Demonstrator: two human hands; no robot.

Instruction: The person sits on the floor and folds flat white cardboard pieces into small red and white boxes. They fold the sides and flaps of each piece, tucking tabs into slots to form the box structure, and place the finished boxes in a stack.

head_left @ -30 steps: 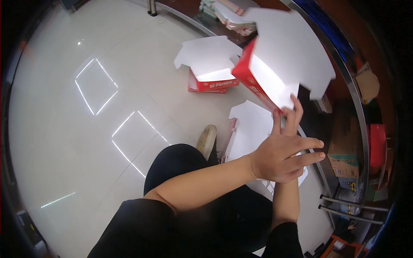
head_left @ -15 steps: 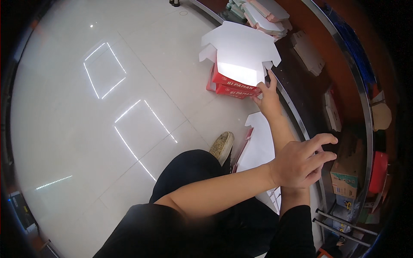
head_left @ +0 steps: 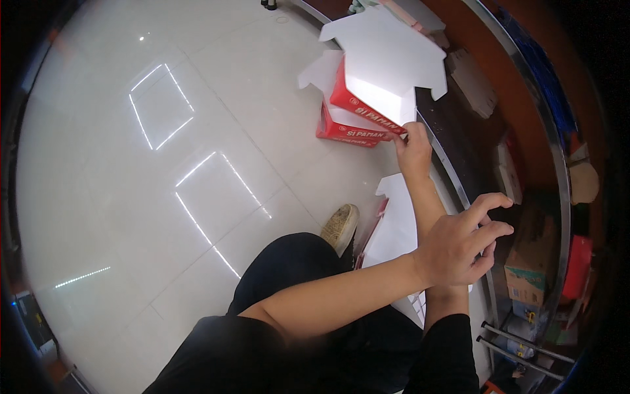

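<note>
Beside the shelf's metal edge, a red-and-white takeaway box tilts over the stacked red boxes on the floor — walls formed, lid not yet closed. The right hand pinches its near corner; the left hand holds nothing, fingers spread.

Right hand grips red-white box over stacked boxes; left hand crosses right forearm.

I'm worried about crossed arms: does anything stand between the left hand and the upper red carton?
Yes: between the left hand and the upper red carton lie the right forearm and the right hand, gripping its corner.
</note>
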